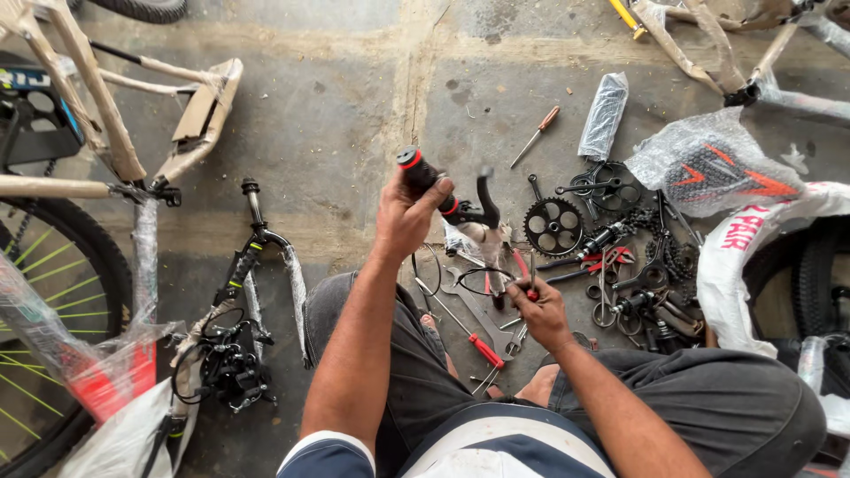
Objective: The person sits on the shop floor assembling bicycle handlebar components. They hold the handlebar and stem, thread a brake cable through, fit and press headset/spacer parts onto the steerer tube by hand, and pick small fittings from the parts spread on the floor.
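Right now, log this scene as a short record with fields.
Setting: concrete floor, seen from above by a seated person
Left hand: grips a handlebar with a black and red grip, brake lever attached
Right hand: holds a red-handled tool, type unclear
Ahead on floor: chainring, screwdriver, chain and small parts
Left side: suspension fork, paper-wrapped bike frame, wheel
Right side: plastic-wrapped saddle, tyre

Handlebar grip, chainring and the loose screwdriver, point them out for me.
handlebar grip point(416, 170): head view, on its black rubber body.
chainring point(552, 227): head view, on its toothed disc.
screwdriver point(547, 119): head view, on its reddish handle.
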